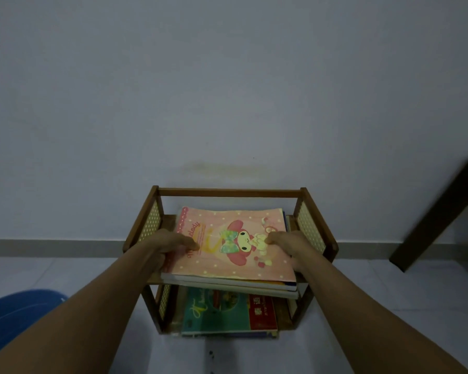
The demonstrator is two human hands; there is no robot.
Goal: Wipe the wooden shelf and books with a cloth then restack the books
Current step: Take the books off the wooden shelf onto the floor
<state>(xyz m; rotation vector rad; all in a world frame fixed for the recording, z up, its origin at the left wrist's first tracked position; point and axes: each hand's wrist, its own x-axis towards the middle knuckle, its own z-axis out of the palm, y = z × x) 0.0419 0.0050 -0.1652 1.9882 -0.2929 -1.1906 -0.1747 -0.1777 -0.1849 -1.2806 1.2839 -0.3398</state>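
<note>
Together, both hands grip the stack of books on the upper board of the wooden shelf (229, 192). The left hand (170, 245) is clamped on the stack's left edge, its thumb laid across the pink cartoon-cover book (235, 244) on top and its fingers curled down round the side of the pile. The right hand (288, 245) holds the right edge the same way, its thumb resting on the cover near the cartoon figure and its fingers wrapped round the side, out of sight. Both bare forearms reach in from the bottom corners of the view. Under the pink book lie several more books (254, 286), their white page edges showing along the front edge of the upper board, and the pile slightly overhangs that edge. The shelf is a small dark-wood frame with pale perforated side panels (310, 229), a rail across the back and two levels; it stands on the pale floor (376, 306) with its back to the grey wall (227, 90). On the lower level lies another flat pile, topped by a teal and red book (224, 313) that sticks out past the front edge. Blue fabric (19, 317) shows at the lower left, and a dark wooden furniture leg (432, 220) slants in from the right edge.
</note>
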